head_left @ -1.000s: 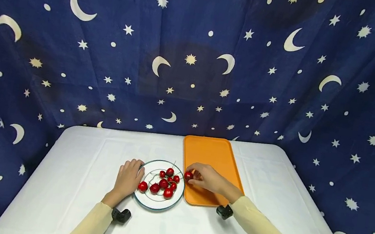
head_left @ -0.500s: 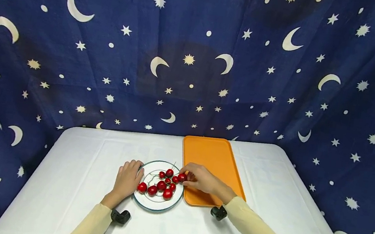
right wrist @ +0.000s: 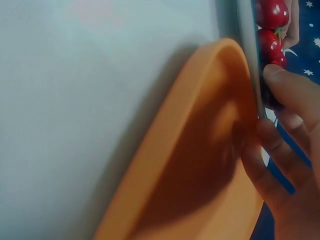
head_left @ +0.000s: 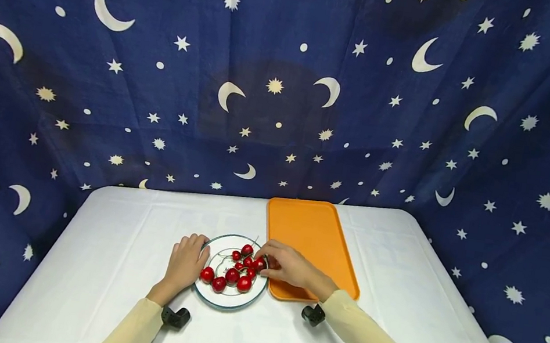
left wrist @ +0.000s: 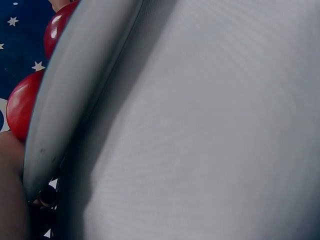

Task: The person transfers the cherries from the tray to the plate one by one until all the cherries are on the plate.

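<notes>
A white plate [head_left: 235,304] with a dark rim bears several red cherries [head_left: 219,284], some with thin stems. At its left edge, my left hand [head_left: 185,261] holds the rim, thumb on the inner side. Over the plate's right side, my right hand [head_left: 288,264] pinches a dark red cherry [head_left: 259,263] between thumb and fingers, close against the other cherries. In the right wrist view the thumb [right wrist: 295,90] partly hides that cherry. The left wrist view shows the plate's side wall [left wrist: 85,75] and two cherries above its rim.
An orange tray [head_left: 306,228] lies just right of the plate, under my right hand and wrist. Both rest on a white-covered table [head_left: 138,246]. A dark blue curtain [head_left: 280,137] with moons and stars stands behind and along the sides.
My right hand has moved left from the tray's edge onto the plate, carrying the cherry. Several cherries on the plate have shifted slightly left and down. My left hand stays at the rim.
</notes>
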`<state>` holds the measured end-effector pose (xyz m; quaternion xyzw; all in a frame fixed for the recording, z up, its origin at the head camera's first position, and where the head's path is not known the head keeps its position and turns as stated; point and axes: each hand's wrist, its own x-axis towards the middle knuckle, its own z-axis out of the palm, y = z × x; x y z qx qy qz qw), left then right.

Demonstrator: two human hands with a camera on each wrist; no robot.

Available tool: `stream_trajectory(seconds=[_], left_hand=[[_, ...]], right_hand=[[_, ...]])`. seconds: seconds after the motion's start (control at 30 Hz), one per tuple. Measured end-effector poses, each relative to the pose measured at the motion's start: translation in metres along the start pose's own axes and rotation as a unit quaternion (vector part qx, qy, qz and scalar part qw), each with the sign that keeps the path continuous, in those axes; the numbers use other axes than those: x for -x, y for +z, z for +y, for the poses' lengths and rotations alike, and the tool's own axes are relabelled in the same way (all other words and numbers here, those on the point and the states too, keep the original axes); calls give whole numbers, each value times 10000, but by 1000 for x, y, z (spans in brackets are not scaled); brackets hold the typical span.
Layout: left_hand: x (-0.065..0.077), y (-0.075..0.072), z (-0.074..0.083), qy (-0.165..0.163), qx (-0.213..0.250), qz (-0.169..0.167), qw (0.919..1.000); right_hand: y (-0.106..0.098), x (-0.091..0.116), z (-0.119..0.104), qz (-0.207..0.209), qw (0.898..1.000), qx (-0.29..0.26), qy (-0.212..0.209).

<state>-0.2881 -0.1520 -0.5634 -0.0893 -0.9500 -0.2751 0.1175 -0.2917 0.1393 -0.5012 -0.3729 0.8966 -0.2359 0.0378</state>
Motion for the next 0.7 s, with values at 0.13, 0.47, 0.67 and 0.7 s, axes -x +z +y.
stream_trajectory(seconds=[0.13, 0.47, 0.67, 0.7], left_hand=[[1, 1, 0, 16, -11, 21, 10000], [6, 4, 3, -13, 43, 146, 9999], [9, 3, 4, 87, 400, 431, 9982], [9, 3, 4, 71, 490, 397, 9980]], right_hand=[[3, 0, -2, -41, 9997, 100, 201], [5, 8, 1, 133, 9978, -225, 602], [-5, 10, 6, 977, 9940, -47, 489], [-7, 10, 7, 1097, 9928, 11, 474]])
